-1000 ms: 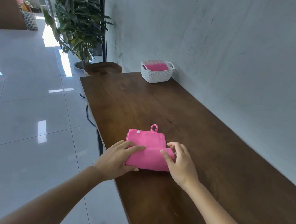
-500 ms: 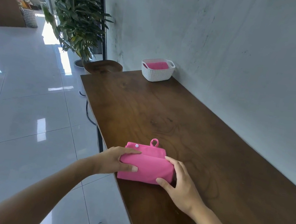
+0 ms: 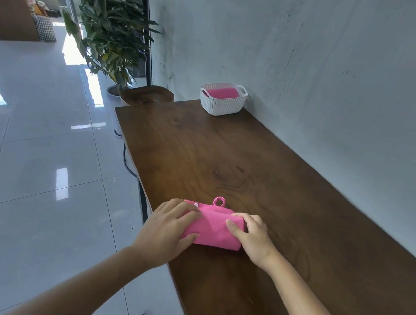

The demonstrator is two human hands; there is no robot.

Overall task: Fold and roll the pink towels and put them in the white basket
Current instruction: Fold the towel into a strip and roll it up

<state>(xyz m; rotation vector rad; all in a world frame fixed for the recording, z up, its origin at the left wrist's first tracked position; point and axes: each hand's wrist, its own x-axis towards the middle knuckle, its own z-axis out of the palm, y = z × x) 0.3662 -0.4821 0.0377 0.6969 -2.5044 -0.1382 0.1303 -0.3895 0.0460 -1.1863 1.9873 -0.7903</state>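
Two hands on one towel (image 3: 214,228), which lies at the table's (image 3: 227,165) near-left edge, well apart from the basket (image 3: 221,106) at the far end by the wall. Step looks like rolling: near part is a fat roll, w/ a flat strip and loop (image 3: 219,201) showing on the far side. Left hand (image 3: 168,227) wraps the left end, fingers curled over the top. Right hand (image 3: 253,236) grips the right end, thumb laid on the roll. Next, prob.: roll over the last strip, keep both ends pinched so it can't spring open, then carry it over. Basket already holds pink cloth (image 3: 222,92), so room may be tight. Plant (image 3: 112,31) and stool (image 3: 146,95) stand past the far-left corner, not in the path.
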